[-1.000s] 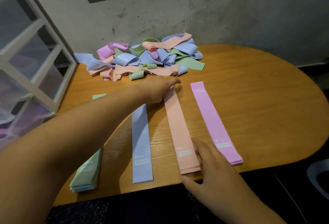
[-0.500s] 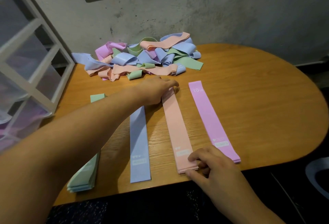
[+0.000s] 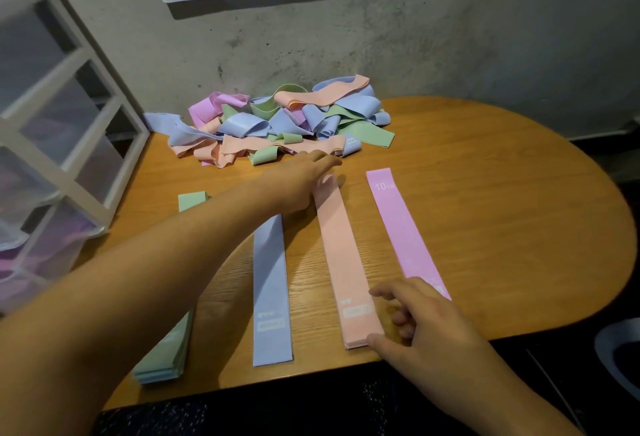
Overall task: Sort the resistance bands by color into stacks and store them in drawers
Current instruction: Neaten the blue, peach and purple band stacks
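Left hand (image 3: 301,181): stretched across the table, fingers straight and flat over the far end of the peach stack (image 3: 341,262), gripping nothing. Whether it presses the band or hovers just above is hard to tell.
Right hand (image 3: 426,324): at the near end of the same stack, fingers loosely curled and empty, thumb against the stack's near right corner.
Sorted stacks: four lie side by side, running near to far. The green stack (image 3: 166,356) is at left, largely hidden under the left forearm, then come the blue stack (image 3: 270,290), the peach, and the pink stack (image 3: 405,238) at right.
Unsorted pile (image 3: 277,127): a tangle of all four colours at the far side of the table (image 3: 502,193), against the wall, just beyond the left fingertips.
Drawer unit (image 3: 62,123): stands at far left; none of the four stacks has gone in yet.
Risk, near edge: the green, blue and peach stacks end close to the table's near edge, so a careless nudge from the thumb could slide the top bands off.
Risk, forearm: the left arm crosses above green and blue, and drawn back low it could skew both.
Risk, pile: the loops look interlocked, so tugging one may drag neighbours onto the sorted ends and mix colours.
Risk, colour: peach and pink are close pale tones, so a misfiled band seems possible.
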